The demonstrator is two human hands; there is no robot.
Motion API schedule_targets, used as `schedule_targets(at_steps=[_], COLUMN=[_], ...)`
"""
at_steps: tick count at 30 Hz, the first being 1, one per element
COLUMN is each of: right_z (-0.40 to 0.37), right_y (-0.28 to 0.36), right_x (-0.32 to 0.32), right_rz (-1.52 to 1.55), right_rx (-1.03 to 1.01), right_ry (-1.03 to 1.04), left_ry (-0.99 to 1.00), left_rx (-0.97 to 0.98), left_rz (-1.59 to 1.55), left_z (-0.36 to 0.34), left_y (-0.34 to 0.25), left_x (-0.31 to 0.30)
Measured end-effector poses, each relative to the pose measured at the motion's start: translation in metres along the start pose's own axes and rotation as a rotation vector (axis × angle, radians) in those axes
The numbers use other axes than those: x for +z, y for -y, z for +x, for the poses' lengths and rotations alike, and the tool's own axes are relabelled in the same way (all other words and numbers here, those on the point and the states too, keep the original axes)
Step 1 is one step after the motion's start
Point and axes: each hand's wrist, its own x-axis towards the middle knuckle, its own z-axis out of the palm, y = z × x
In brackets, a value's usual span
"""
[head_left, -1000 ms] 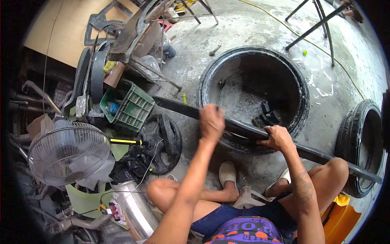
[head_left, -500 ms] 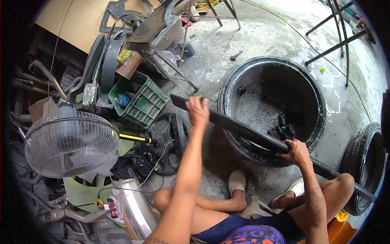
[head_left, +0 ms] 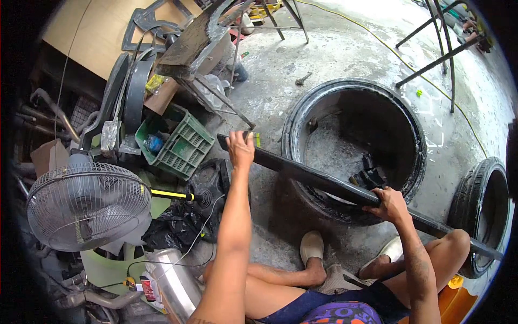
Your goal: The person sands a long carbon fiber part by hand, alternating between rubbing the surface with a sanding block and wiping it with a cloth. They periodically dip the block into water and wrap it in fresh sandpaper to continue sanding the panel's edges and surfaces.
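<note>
Seated on the concrete floor (head_left: 280,86), knees either side of the work. The long black strip (head_left: 313,175) lay slantwise across the near rim of the large tyre (head_left: 294,127), its left end out over the floor beside the green crate (head_left: 183,146) and its right end running past the right knee toward the second tyre (head_left: 477,178).

Left hand (head_left: 240,148): fingers curled over the strip's far edge, closed on it just short of its left end. One second earlier this hand sat close to the right hand, over the tyre's near rim. At half a second it was farther out, and now it had reached the end of the strip. Arm almost fully extended.

Right hand (head_left: 391,205): clasped over the strip at mid-length, above the tyre's near rim. Same place on the strip as in both earlier frames.

Fan (head_left: 89,208) stood at the left, well apart from both hands.
</note>
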Motion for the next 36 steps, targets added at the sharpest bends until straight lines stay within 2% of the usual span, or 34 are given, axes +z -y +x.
schedule_targets(at_steps=[2, 3, 4, 5, 6, 8, 10, 12, 13, 14, 15, 16, 18, 20, 22, 23, 24, 25, 26, 28, 31, 33, 36], right_z=[0.000, -0.001, -0.001, 0.000, -0.001, 0.002, 0.000, 0.001, 0.001, 0.000, 0.000, 0.001, 0.005, 0.009, 0.018, 0.023, 0.024, 0.026, 0.026, 0.022, 0.017, 0.020, 0.016], right_y=[0.001, -0.002, -0.002, 0.001, 0.004, 0.000, -0.007, -0.006, -0.011, -0.008, 0.002, 0.009, 0.008, -0.003, -0.009, -0.012, -0.016, -0.020, -0.022, -0.015, -0.005, -0.006, 0.003], right_x=[-0.001, 0.003, 0.000, -0.003, -0.004, 0.003, 0.003, 0.003, 0.007, 0.001, -0.007, -0.012, -0.013, -0.010, -0.017, -0.021, -0.020, -0.018, -0.016, -0.011, 0.007, 0.020, 0.001], right_rz=[-0.014, -0.025, -0.031, -0.031, -0.026, -0.014, -0.020, -0.085, -0.041, -0.039, -0.042, -0.045, -0.039, -0.007, 0.046, 0.096, 0.098, 0.110, 0.127, 0.062, -0.023, -0.016, -0.038], right_rx=[-0.017, -0.020, -0.019, -0.010, -0.002, -0.033, -0.040, -0.079, -0.108, -0.098, -0.107, -0.122, -0.062, -0.064, -0.058, -0.056, -0.063, -0.071, -0.078, -0.100, -0.159, -0.226, -0.240], right_ry=[0.015, -0.009, -0.010, 0.006, 0.026, 0.024, 0.020, 0.041, 0.035, 0.029, 0.060, 0.093, 0.120, 0.121, 0.192, 0.261, 0.256, 0.213, 0.170, 0.113, 0.010, -0.066, 0.006], left_ry=[-0.114, -0.059, 0.103, 0.136, 0.296, 0.119, 0.208, 0.135, 0.154, -0.057, -0.090, -0.092, 0.025, 0.045, 0.046, 0.084, 0.161, 0.059, 0.083, 0.069, 0.070, 0.027, 0.009], left_rx=[-0.041, -0.136, -0.157, -0.098, -0.074, 0.169, 0.201, 0.087, -0.063, -0.070, -0.086, -0.081, -0.130, 0.058, 0.186, 0.230, 0.147, 0.118, -0.015, -0.111, -0.075, -0.114, -0.046], left_rz=[0.014, -0.109, -0.217, -0.329, -0.354, -0.449, -0.457, -0.278, -0.237, -0.132, -0.072, -0.069, -0.194, -0.300, -0.354, -0.323, -0.315, -0.236, -0.201, -0.235, -0.253, -0.150, -0.276], left_z=[-0.007, -0.019, -0.033, -0.053, -0.071, -0.109, -0.091, -0.060, -0.046, -0.041, -0.038, -0.047, -0.072, -0.104, -0.114, -0.105, -0.090, -0.080, -0.067, -0.053, -0.048, -0.056, -0.084], left_y=[-0.023, -0.070, -0.117, -0.161, -0.210, -0.260, -0.237, -0.177, -0.135, -0.112, -0.107, -0.117, -0.181, -0.240, -0.264, -0.251, -0.238, -0.214, -0.197, -0.166, -0.169, -0.175, -0.213], left_x=[0.010, 0.001, -0.009, -0.012, -0.025, -0.029, -0.030, -0.024, -0.011, -0.007, -0.009, -0.005, -0.013, -0.013, -0.017, -0.013, -0.019, -0.008, -0.011, -0.013, -0.026, -0.018, -0.012])
